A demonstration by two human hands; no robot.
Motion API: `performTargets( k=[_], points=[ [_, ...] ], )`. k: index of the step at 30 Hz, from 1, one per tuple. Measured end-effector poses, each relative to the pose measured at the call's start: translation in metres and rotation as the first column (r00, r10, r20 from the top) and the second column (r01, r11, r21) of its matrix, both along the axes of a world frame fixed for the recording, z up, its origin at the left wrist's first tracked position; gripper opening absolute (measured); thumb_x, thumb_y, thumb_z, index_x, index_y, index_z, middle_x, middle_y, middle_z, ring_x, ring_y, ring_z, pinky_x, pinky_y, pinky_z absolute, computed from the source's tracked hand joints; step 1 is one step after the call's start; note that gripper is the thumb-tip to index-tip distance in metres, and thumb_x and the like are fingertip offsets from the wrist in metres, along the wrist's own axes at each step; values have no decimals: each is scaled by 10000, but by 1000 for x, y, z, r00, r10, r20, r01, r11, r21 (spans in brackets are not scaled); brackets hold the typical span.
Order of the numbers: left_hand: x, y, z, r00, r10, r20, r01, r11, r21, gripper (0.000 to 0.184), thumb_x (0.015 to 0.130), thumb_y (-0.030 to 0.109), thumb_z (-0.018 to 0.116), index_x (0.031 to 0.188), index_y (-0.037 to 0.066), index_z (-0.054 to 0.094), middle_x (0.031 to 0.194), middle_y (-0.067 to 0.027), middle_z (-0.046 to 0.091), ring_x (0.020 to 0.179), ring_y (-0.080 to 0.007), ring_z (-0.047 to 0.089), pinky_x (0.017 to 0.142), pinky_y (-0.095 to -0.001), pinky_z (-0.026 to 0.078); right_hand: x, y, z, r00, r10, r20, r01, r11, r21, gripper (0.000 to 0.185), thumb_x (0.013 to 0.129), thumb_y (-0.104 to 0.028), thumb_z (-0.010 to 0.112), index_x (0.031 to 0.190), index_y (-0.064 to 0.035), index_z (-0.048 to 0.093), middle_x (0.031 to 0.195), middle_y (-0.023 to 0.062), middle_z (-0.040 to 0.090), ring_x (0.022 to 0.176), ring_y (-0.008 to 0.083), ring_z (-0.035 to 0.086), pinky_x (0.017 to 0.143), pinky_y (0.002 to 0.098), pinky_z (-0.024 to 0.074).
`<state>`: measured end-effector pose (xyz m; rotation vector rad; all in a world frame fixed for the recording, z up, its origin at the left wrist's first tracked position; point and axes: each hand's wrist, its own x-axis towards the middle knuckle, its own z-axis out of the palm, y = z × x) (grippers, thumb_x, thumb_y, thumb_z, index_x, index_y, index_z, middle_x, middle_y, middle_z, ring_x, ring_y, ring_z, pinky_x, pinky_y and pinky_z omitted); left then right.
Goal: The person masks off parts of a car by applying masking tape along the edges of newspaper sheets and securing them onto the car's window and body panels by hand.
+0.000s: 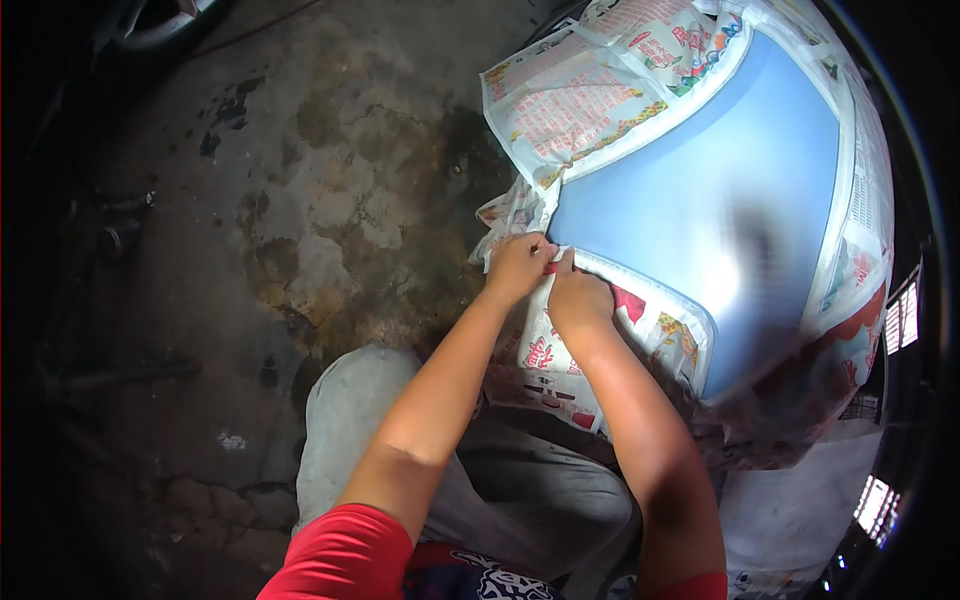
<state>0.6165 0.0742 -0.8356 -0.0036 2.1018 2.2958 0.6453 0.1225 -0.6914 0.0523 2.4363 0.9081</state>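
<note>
A glossy light blue car panel (690,190) is bordered by white masking tape (640,274) and printed paper sheets (590,95). My left hand (518,266) is at the panel's near-left corner, thumb and fingers pinched on the tape at the edge. Close beside it, my right hand (583,297) rests over the lower paper sheet (545,345). Its index finger is stretched out and presses on the taped edge, while its other fingers are bent and partly hidden. The hands are almost touching. Crumpled paper (497,215) sticks out just left of the corner.
Below my arms are my bent knees in grey trousers (360,400). A stained concrete floor (330,190) extends to the left. A wheel (165,22) shows at the upper left. More paper (862,190) wraps the panel's right side, and a pale sheeted surface (800,510) lies below it.
</note>
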Motion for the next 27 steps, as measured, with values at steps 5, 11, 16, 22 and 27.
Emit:
performTargets(
  k=[5, 11, 16, 22, 27],
  points=[
    [14, 10, 7, 988, 152, 5, -151, 986, -67, 249, 944, 302, 704, 880, 62, 719, 768, -152, 729, 715, -315, 705, 793, -434, 535, 0, 5, -4, 1000, 16, -26, -17, 1000, -10, 698, 969, -153, 526, 1585, 66, 283, 1112, 234, 748, 939, 332, 767, 799, 435, 617],
    [11, 10, 13, 987, 152, 42, -143, 975, -168, 293, 953, 371, 669, 893, 90, 729, 771, -159, 731, 777, -366, 711, 802, -462, 538, 2, 6, -4, 996, 77, -47, -78, 997, -22, 683, 962, -152, 531, 1575, 54, 312, 1061, 231, 758, 912, 335, 769, 771, 438, 619],
    [3, 2, 18, 982, 29, 188, -8, 994, -112, 314, 936, 396, 673, 857, 97, 734, 770, -147, 738, 790, -368, 715, 776, -474, 534, 0, 13, -10, 988, 125, -92, -129, 991, -46, 629, 967, -138, 522, 1547, 53, 371, 1045, 221, 760, 913, 335, 766, 763, 431, 621],
    [-11, -1, 11, 953, -133, 273, 135, 991, 13, 318, 923, 396, 698, 833, 95, 751, 701, -98, 724, 673, -245, 706, 695, -398, 532, -4, 1, -11, 989, 120, -81, -122, 992, -29, 573, 972, -123, 525, 1509, 53, 425, 1008, 202, 766, 899, 310, 771, 745, 412, 628],
    [-20, -3, 5, 928, -211, 307, 198, 977, 76, 325, 906, 390, 727, 814, 80, 758, 674, -57, 718, 608, -161, 680, 627, -341, 514, -7, 4, -25, 987, 131, -95, -131, 991, 12, 559, 962, -121, 548, 1485, 51, 447, 937, 162, 777, 826, 283, 779, 679, 388, 634]
  ],
)
